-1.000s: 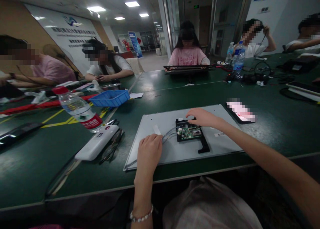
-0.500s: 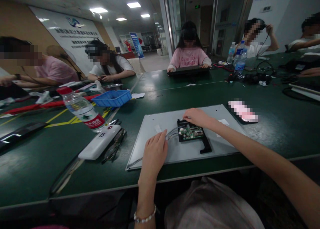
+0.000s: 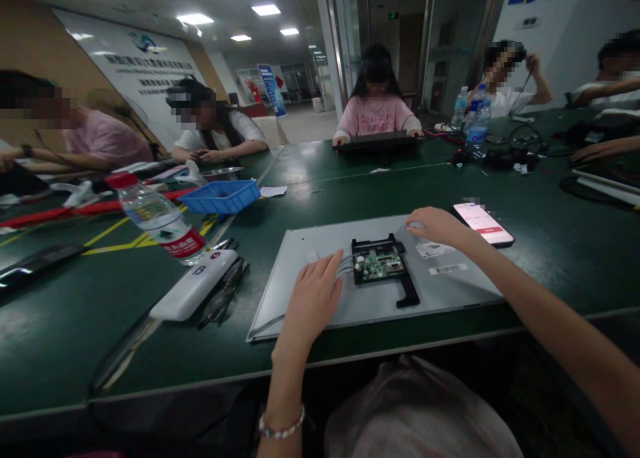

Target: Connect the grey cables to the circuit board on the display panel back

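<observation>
Circuit board [image 3: 377, 266], green and set within a black frame [image 3: 409, 291], lies near the middle of a pale flat panel [image 3: 360, 311]; the frame has an arm that runs toward the panel's near edge and bends at its end; the panel itself lies flat on the dark green worktop [image 3: 340, 191], close to the person's edge of it.

Grey cables [image 3: 346, 265] run from the board's left side to the fingers of the left hand [image 3: 315, 295]; that hand lies over the left part of the panel, fingers stretched out, and whether its grip is closed on the cables I cannot tell; a beaded bracelet [image 3: 283, 433] circles the wrist.

The right hand [image 3: 437, 225] is at the panel's far right part, fingers bent downward; its fingertips are too indistinct to tell whether the grip holds anything; just in front of it, on the panel, are a white label [image 3: 434, 250] and a barcode sticker [image 3: 448, 269]; a phone [image 3: 485, 223] with a lit screen lies just beyond the hand.

Left of the panel lie a white rounded case [image 3: 195, 285] and a pair of glasses [image 3: 220, 298]; a tilted bottle [image 3: 160, 218] with a red cap and a blue tray [image 3: 220, 198] are farther off; across the worktop sits a person in a pink shirt [image 3: 377, 115], hands at a dark flat object [image 3: 377, 143].
</observation>
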`<state>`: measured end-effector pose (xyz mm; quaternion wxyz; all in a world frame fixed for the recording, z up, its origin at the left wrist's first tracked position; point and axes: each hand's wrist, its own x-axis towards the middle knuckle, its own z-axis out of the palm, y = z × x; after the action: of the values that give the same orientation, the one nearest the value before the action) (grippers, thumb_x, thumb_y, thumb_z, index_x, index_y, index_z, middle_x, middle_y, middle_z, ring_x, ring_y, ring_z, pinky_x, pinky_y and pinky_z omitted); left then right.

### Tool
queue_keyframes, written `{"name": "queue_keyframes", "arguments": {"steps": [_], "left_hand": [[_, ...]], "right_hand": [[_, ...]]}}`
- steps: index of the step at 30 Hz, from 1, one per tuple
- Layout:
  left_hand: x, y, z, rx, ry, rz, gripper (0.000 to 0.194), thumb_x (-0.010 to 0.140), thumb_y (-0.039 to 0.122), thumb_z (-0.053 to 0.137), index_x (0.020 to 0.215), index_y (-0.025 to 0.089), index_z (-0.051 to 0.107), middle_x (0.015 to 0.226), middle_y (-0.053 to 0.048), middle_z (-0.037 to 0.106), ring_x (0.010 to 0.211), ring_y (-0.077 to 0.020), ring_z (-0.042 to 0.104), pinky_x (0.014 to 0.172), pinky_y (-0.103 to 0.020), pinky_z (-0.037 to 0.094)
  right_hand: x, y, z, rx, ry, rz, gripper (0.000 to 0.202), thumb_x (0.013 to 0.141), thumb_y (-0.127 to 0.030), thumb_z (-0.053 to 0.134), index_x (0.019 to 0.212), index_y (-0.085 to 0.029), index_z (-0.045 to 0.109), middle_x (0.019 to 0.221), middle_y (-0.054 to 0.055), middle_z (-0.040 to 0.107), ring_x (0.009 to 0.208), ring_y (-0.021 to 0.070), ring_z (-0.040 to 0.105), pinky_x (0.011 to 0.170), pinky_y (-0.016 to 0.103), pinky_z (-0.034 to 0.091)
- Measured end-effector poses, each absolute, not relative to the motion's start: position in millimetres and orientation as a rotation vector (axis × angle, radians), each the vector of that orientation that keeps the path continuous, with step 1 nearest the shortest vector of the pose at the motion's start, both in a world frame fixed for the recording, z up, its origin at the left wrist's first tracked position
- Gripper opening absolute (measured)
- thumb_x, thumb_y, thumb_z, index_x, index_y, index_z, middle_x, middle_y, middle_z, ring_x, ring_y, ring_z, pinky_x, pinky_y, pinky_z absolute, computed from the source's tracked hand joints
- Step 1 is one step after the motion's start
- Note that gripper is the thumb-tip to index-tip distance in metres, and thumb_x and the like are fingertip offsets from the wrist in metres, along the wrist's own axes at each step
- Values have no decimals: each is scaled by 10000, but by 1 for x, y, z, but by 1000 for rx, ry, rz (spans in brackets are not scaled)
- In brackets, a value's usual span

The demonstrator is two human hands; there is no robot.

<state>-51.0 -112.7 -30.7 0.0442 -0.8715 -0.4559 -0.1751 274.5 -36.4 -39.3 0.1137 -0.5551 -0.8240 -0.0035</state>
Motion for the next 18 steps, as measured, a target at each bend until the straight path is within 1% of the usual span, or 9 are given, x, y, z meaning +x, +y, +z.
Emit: {"name": "queue_keyframes", "arguments": {"steps": [3,6,9,11,14,18], "left_hand": [[-39,-115,5,-2704,-1312,-564,515,942,248,396,1443,210,280,1368,-102,494,1230,-236,479,1039,-413,371],[-23,-108,43,-2774,-1219,-596,511,941,285,404,1436,223,295,1392,-81,469,1254,-228,464,1056,-406,359],[-7,-84,61,-2914,-1120,-575,517,943,290,389,1444,222,282,1414,-66,445,1291,-217,433,1072,-386,341],[1,-61,58,-3018,-1071,-516,557,929,301,415,1456,220,253,1451,-65,405,1316,-213,408,1085,-377,325],[3,-31,40,-3259,-961,-228,670,875,369,510,1463,193,241,1485,-91,363,1352,-222,365,1101,-370,303],[-10,-12,19,-3476,-946,85,889,740,460,663,1468,201,222,1533,-109,272,1396,-241,293,1121,-384,269]], "right_hand": [[280,-35,-45,-1624,-2348,45,319,901,-361,487,1055,-180,701,1103,118,675,1021,260,618,880,367,464],[279,-32,-50,-1614,-2367,65,318,902,-362,483,1043,-181,704,1099,119,676,1023,259,616,890,374,462],[279,-30,-54,-1593,-2397,88,332,897,-378,493,1072,-177,691,1090,118,678,1021,254,614,894,371,460],[281,-30,-56,-1573,-2398,91,350,885,-394,516,1112,-179,674,1117,117,669,1041,255,604,905,372,455],[287,-31,-57,-1527,-2407,92,353,868,-388,544,1130,-183,664,1153,111,656,1067,255,590,916,375,448],[291,-30,-60,-1470,-2475,90,304,885,-343,521,1083,-179,682,1102,103,676,1038,241,603,891,360,454]]}}
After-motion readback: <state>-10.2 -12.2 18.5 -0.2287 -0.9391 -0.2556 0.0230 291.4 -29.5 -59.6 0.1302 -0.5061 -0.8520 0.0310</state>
